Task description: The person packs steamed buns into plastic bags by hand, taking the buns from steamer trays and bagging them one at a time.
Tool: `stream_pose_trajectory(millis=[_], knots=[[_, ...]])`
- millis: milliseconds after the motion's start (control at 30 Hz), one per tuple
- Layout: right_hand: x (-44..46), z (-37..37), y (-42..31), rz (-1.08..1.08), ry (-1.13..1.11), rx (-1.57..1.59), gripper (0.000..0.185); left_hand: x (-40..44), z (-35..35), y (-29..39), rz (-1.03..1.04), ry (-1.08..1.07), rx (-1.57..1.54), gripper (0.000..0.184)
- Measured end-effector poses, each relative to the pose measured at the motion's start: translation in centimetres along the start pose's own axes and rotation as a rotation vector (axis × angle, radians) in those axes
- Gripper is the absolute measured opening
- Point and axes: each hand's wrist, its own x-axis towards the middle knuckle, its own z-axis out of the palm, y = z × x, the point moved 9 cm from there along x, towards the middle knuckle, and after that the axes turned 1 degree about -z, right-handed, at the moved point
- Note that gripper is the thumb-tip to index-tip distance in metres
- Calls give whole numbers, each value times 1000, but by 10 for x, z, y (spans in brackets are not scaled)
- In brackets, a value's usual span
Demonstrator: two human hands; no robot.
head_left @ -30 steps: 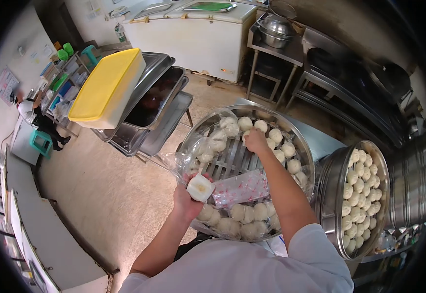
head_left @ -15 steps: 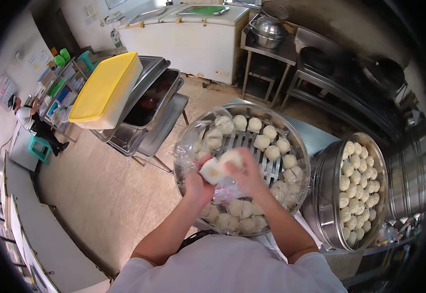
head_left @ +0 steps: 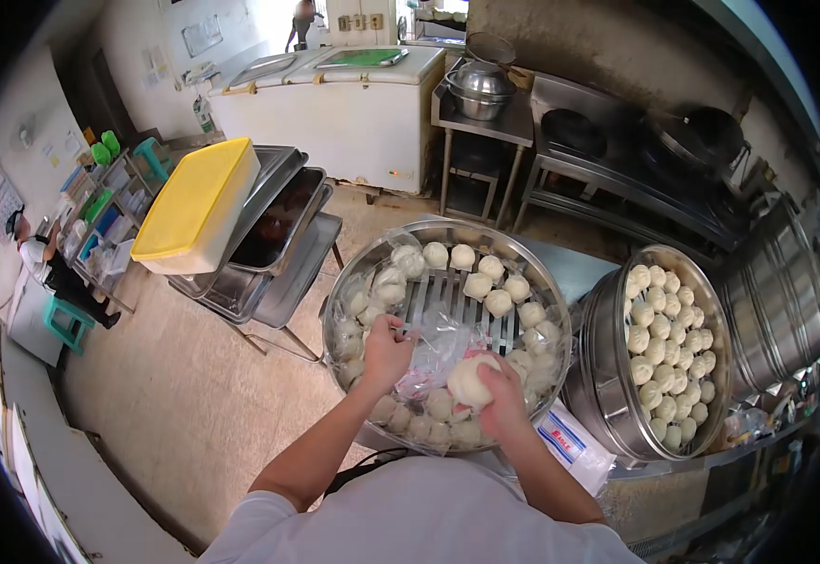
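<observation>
My right hand [head_left: 504, 402] is closed around a round white steamed bun [head_left: 469, 380] over the right front part of a large round steamer tray [head_left: 568, 310]. Whether a second bun is tucked behind it in the palm, I cannot tell. My left hand [head_left: 388, 355] pinches the edge of a crinkled clear plastic bag [head_left: 440, 350] with pink print, which lies mid-tray. Around the rim sit several white buns [head_left: 498, 303], loose at the back and right. Others, at the left and front, are in clear plastic [head_left: 389, 285].
To the right stands a deep steamer [head_left: 607, 395] full of buns, with a plastic packet [head_left: 565, 437] beside it. A yellow-lidded box [head_left: 194, 202] rests on metal trays at left. Behind are a white chest freezer [head_left: 363, 132] and stoves [head_left: 607, 160]. One person [head_left: 41, 258] stands far left, another [head_left: 303, 21] at the back.
My hands were together, with a paper-backed bun in the left and a bun in the right. They have parted: the right holds a bun lower down, the left is at the plastic bag.
</observation>
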Motion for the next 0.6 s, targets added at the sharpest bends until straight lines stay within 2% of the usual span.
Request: stream_pose_trajectory(millis=[67, 133, 167, 233, 267, 333, 433, 467, 533, 567, 600], knots=[[-15, 20, -22, -35, -156, -192, 43, -11, 5, 16, 128, -63, 66, 17], [-7, 24, -20, 53, -123, -445, 44, -27, 20, 37, 234, -179, 28, 17], [-4, 23, -19, 94, -103, -570, 45, -33, 25, 40, 217, -236, 1, 16], [14, 6, 2, 213, -100, -465, 51, -40, 33, 47, 187, -343, -53, 14], [22, -1, 12, 275, -103, -416, 55, -41, 36, 45, 92, -403, -220, 12], [23, -6, 14, 248, -87, -129, 61, -48, 43, 38, -113, -514, -559, 9], [25, -12, 13, 292, -157, 216, 66, -52, 48, 14, -168, -618, -545, 9], [24, -12, 16, 323, -191, 320, 66, -54, 48, 11, -133, -581, -540, 9], [35, -22, 26, 182, -57, 34, 62, -70, 49, 39, -64, -513, -527, 9], [39, -24, 29, 106, 9, -110, 60, -70, 49, 45, 37, -472, -461, 8], [40, -24, 34, 58, 42, -121, 59, -71, 49, 49, 138, -431, -395, 8]])
